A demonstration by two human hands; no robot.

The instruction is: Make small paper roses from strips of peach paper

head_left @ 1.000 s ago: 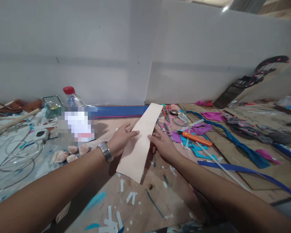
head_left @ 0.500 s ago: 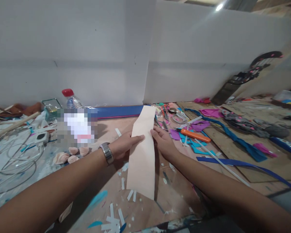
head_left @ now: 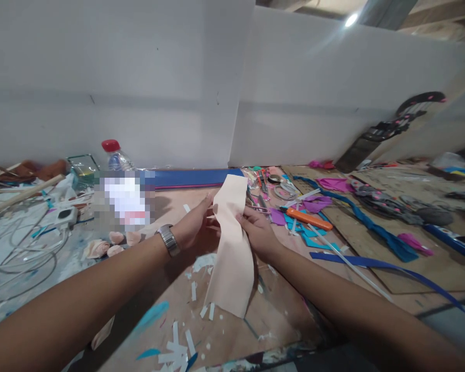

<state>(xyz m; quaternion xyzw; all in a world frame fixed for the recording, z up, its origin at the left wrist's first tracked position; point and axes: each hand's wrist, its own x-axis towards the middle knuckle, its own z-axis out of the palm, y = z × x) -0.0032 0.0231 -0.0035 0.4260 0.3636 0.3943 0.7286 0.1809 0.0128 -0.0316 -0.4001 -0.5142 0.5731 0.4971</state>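
So there's an orange box cutter (head_left: 309, 218) lying on teal scraps (head_left: 312, 237), a red-capped bottle (head_left: 116, 154) by the wall (head_left: 170, 82), plus little white strips (head_left: 174, 349) scattered across the counter (head_left: 271, 315).

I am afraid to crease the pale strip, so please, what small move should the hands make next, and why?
Perhaps the right hand should ease its pinch slightly, while the left hand lightly steadies the opposite edge. The pale strip dips beside the right thumb and its lower part bows, so a softer hold would probably lower the risk.
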